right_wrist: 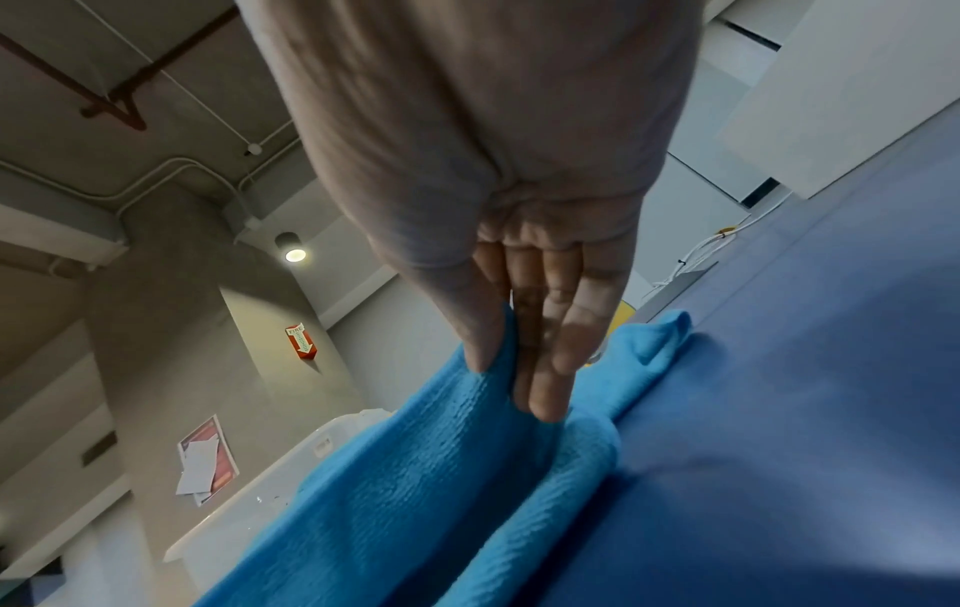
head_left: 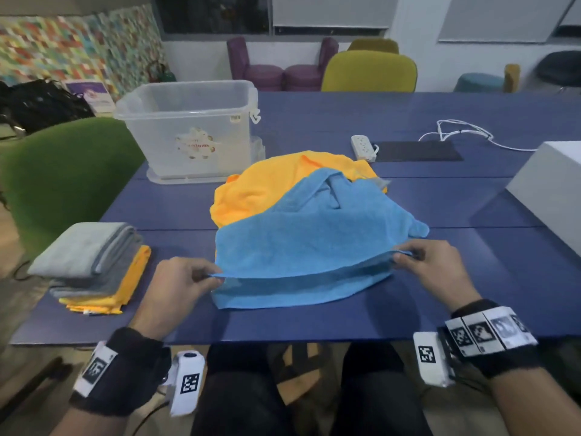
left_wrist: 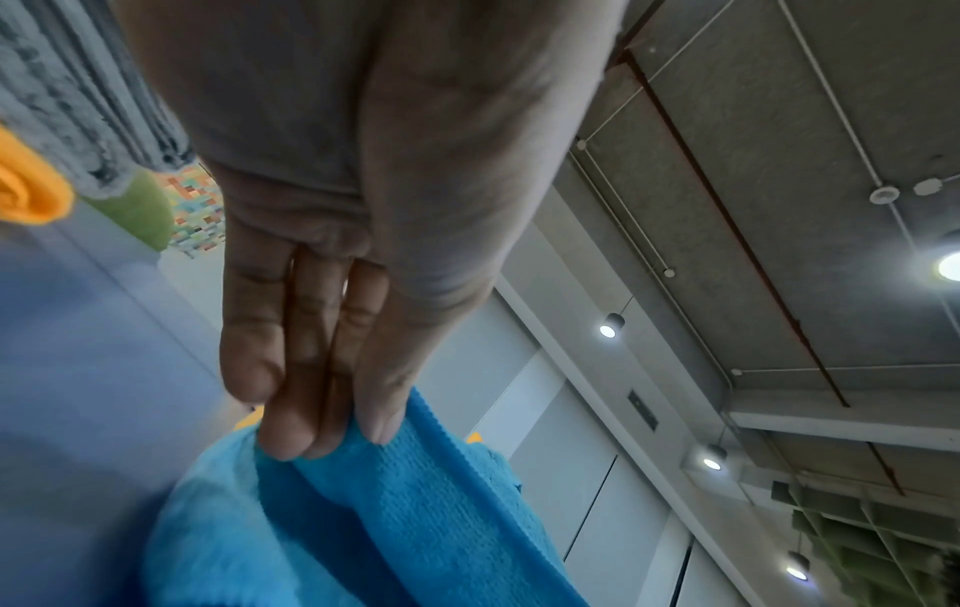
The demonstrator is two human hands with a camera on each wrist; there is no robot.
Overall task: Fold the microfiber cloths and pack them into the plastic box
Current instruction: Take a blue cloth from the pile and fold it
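Observation:
A blue microfiber cloth (head_left: 308,234) lies at the middle of the blue table (head_left: 471,278), partly over a crumpled orange cloth (head_left: 267,187). My left hand (head_left: 201,278) pinches the blue cloth's near left corner (left_wrist: 364,464) between thumb and fingers. My right hand (head_left: 405,256) pinches its near right corner (right_wrist: 499,390) the same way. The held edge is lifted a little above the table, and a lower layer of the cloth sags beneath it. A clear plastic box (head_left: 191,127) stands open at the far left.
A stack of folded grey and orange cloths (head_left: 94,265) sits at the table's near left. A white power strip (head_left: 364,147), a dark mat (head_left: 418,151) and white cables (head_left: 462,133) lie at the back right. A white box (head_left: 553,190) stands at the right edge. Chairs surround the table.

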